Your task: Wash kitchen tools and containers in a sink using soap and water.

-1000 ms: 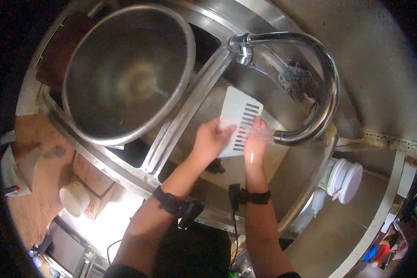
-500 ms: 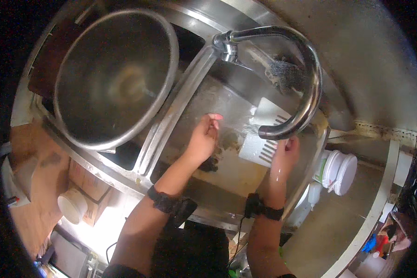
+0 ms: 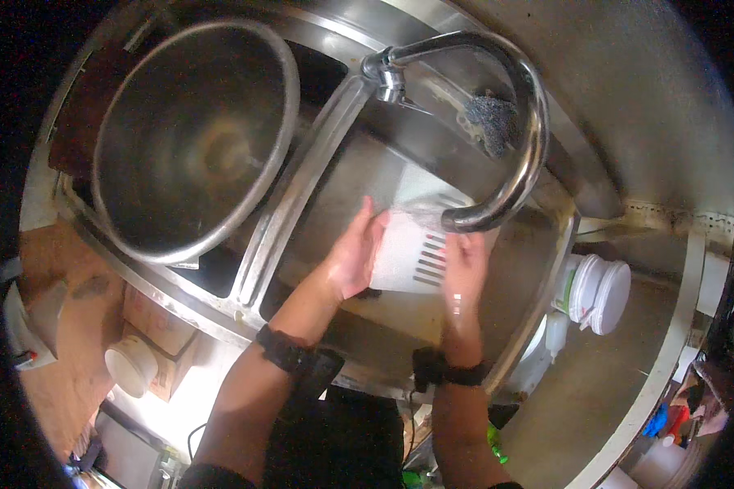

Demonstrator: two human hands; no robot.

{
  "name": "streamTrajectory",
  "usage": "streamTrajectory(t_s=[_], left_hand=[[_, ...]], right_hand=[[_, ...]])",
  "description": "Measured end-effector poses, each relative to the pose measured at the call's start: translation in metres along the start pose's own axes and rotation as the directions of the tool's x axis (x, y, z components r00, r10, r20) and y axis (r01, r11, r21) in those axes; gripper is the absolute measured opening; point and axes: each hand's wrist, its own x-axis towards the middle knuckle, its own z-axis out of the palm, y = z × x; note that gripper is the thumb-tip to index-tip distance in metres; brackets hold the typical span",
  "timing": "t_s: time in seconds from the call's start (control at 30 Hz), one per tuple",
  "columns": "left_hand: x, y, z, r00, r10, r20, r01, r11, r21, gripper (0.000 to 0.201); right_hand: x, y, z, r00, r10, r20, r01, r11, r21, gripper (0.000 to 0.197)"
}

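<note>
A white plastic sheet with rows of dark slots (image 3: 405, 253) is held over the sink basin, under the curved metal faucet (image 3: 532, 155). Clear water runs from the spout and spreads over the sheet. My right hand (image 3: 467, 265) grips its slotted right side, just below the spout, fingers partly hidden and slightly blurred. My left hand (image 3: 357, 251) is closed at the left edge, thumb and fingers pointing up along it. Both hands look wet.
A large round metal bowl (image 3: 192, 138) fills the left basin, beyond the metal divider (image 3: 302, 187). A grey scouring pad (image 3: 493, 122) lies behind the faucet. White lidded tubs (image 3: 602, 295) stand right of the sink. A pale cup (image 3: 130, 367) sits lower left beside a cardboard box.
The white slotted sheet has shifted left and toward me with my right hand. My left hand, which was apart from it, now meets its left edge. The view has moved slightly.
</note>
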Motion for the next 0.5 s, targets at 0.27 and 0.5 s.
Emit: streamTrajectory(t_s=[0.27,0.5], left_hand=[[-0.003,-0.025,-0.005,0.997,-0.062,-0.036,0.059,0.996,-0.068,0.072],[0.001,0.045,0.026,0.848,0.452,-0.276,0.232,0.152,0.961,0.033]], right_hand=[[-0.005,0.008,0.08,0.911,-0.312,0.27,0.378,0.893,-0.244,0.058],[0.012,-0.008,0.057,0.971,0.194,0.141,-0.236,0.878,0.417,0.025]])
